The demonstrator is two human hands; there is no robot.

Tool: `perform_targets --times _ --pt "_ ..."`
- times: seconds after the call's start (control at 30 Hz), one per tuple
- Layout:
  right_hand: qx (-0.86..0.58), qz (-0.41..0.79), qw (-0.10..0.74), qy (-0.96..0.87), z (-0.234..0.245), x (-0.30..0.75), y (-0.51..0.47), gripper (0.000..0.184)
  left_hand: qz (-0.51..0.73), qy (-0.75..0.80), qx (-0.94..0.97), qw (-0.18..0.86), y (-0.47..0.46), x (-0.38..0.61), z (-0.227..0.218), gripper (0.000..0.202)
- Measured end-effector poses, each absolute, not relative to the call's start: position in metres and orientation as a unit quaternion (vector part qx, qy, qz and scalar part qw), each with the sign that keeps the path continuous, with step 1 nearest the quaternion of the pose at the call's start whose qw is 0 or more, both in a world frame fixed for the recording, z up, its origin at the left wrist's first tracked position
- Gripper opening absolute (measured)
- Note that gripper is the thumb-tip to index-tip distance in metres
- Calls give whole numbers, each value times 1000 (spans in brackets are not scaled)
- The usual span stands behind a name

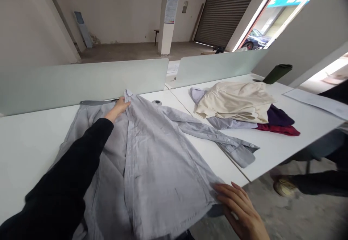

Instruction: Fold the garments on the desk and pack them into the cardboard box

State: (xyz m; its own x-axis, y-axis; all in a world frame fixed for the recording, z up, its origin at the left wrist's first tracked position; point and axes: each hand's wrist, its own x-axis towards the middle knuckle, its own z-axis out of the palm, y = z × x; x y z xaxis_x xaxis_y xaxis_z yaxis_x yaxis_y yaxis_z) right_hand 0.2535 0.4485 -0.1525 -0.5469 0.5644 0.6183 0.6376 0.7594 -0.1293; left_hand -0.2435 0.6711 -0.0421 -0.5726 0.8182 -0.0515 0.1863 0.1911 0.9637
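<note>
Gray button-front shirt (152,160) spread open and unfolded on white counter (32,149), placket upward, one sleeve (206,133) stretched rightward, other sleeve out of sight. Left hand (119,109) at collar (127,93), fingers partly hidden, grip impossible to confirm. Right hand (239,209) open, fingers spread, touching hem (214,191). Lower shirt partly hidden by black sleeve (67,171) and cut off by frame. Beyond, cream garment (233,100) heaped over purple and red cloth (277,122).

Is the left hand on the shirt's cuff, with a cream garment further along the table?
No: the head view shows the left hand on the grey shirt's collar, not its cuff; the cream garment does lie further along the table.
</note>
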Motion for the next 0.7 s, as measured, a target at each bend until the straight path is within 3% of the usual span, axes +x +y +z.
perform_targets --times 0.17,0.3,0.63,0.7 --pt "-410 -50 353 -840 -151 246 438 13 394 708 508 290 567 -232 -34 26" --pt "-391 -54 316 -863 -144 212 419 20 313 698 595 248 474 -211 -36 20" --pt "-227 80 268 -933 -129 130 408 24 156 688 666 243 292 -158 -89 53" --pt "-208 88 259 -939 -127 117 408 39 141 702 655 243 281 -152 -102 62"
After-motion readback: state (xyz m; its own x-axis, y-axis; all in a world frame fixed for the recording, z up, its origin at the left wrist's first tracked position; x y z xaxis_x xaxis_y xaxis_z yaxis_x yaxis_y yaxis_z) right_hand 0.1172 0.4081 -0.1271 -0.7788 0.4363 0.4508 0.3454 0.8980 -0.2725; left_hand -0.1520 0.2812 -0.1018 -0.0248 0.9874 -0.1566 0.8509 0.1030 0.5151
